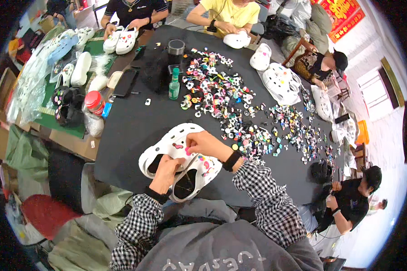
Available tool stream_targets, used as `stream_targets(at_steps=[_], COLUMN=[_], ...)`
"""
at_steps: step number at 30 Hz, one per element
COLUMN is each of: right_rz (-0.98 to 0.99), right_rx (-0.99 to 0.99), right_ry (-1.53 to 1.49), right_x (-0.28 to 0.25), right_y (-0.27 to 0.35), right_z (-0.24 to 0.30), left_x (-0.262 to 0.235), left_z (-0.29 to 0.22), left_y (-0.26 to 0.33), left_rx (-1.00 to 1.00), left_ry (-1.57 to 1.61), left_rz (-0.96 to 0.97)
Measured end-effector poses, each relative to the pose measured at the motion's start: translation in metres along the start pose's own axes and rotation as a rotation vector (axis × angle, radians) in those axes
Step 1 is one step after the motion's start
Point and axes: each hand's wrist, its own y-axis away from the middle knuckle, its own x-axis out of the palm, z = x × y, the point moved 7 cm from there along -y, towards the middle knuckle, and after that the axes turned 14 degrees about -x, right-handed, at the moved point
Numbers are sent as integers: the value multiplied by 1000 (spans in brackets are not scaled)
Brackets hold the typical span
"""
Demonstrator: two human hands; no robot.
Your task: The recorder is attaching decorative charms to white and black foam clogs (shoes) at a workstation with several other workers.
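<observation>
While both of the person's hands work at the near edge of the black counter [135, 122], the items stand as follows.

White clog pair [181, 158]: two perforated foam clogs side by side, just in front of the person. Several small coloured charms already sit in the holes of the upper. Judged light, springy and slightly yielding; best steadied by the heel rim or side wall, since the studded upper gives little clean purchase.

Left hand [165, 174]: rests on the heel opening of the nearer clog, fingers curled down against it and closed around what looks like a thin tool; I cannot tell exactly what it is.

Right hand [205, 144]: lies across the clog's upper, fingers [190, 141] pinched together at a hole, seemingly on a small pink charm; the piece itself is too small to confirm.

Loose charms [221, 97]: a broad scatter across the middle and right of the counter, well apart from the clogs. Small, hard, likely to slip or roll.

Containers: a green bottle [174, 85] with white cap, upright, contents unseen; a dark cylindrical cup [176, 50] behind it, contents hidden; a red-lidded jar [94, 102] at the left edge, contents unclear.

More white clogs [280, 81] lie before other people seated at the far side.
</observation>
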Motion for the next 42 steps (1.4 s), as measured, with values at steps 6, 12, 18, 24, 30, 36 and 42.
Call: stream_targets(at_steps=[6, 12, 18, 24, 30, 36, 42], right_rz=[-15, -29, -88, -130, -129, -569, -190], right_rx=[12, 53, -12, 39, 114, -133, -215], right_ry=[493, 446, 472, 426, 204, 211, 276], right_x=[1, -8, -8, -9, -15, -12, 40], right_y=[-3, 0, -5, 8, 18, 55, 62], right_z=[1, -29, -39, -37, -33, 10, 81], left_x=[0, 1, 3, -5, -6, -13, -48], left_z=[6, 14, 12, 18, 8, -21, -40], left_y=[-7, -19, -19, -30, -18, 38, 99], left_rx=[-21, -65, -3, -12, 87, 230, 236], left_ry=[79, 34, 68, 74, 166, 209, -4], left_rz=[6, -36, -15, -35, 79, 165, 24])
